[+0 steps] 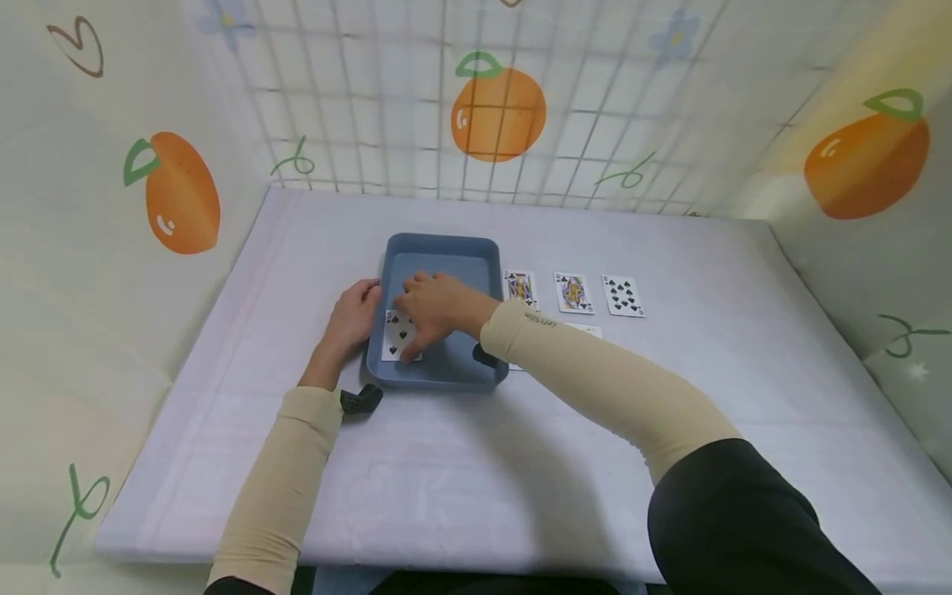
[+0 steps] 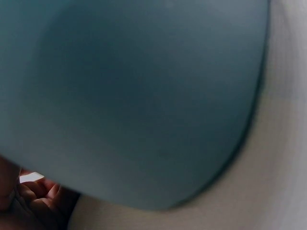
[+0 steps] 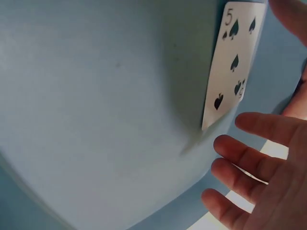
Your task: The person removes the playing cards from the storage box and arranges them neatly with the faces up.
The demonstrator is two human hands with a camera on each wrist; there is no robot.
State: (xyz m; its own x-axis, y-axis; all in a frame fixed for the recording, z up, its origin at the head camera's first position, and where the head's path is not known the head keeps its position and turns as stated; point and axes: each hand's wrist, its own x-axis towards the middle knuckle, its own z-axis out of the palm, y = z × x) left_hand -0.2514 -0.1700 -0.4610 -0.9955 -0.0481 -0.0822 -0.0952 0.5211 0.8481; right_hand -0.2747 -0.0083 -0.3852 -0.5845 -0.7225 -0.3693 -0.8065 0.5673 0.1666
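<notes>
A five of spades (image 3: 229,62) lies face up in the near left part of a blue-grey rectangular tray (image 1: 433,384). Over it in the head view is my right hand (image 1: 439,310), its fingers spread. In the right wrist view the right fingertips (image 3: 247,120) are apart from the card, with the thumb close to its top edge. My left hand (image 1: 351,318) rests against the tray's outer left side. Only some loosely bent left fingers (image 2: 43,196) show at the bottom left of the left wrist view, partly hidden behind the tray wall.
Right of the tray several cards lie face up: two picture cards (image 1: 573,292) and a black pip card (image 1: 623,296) form a row. My right sleeve (image 1: 587,364) partly covers another card (image 1: 585,330). A white wire grid (image 1: 416,124) backs the white-covered table (image 1: 714,397).
</notes>
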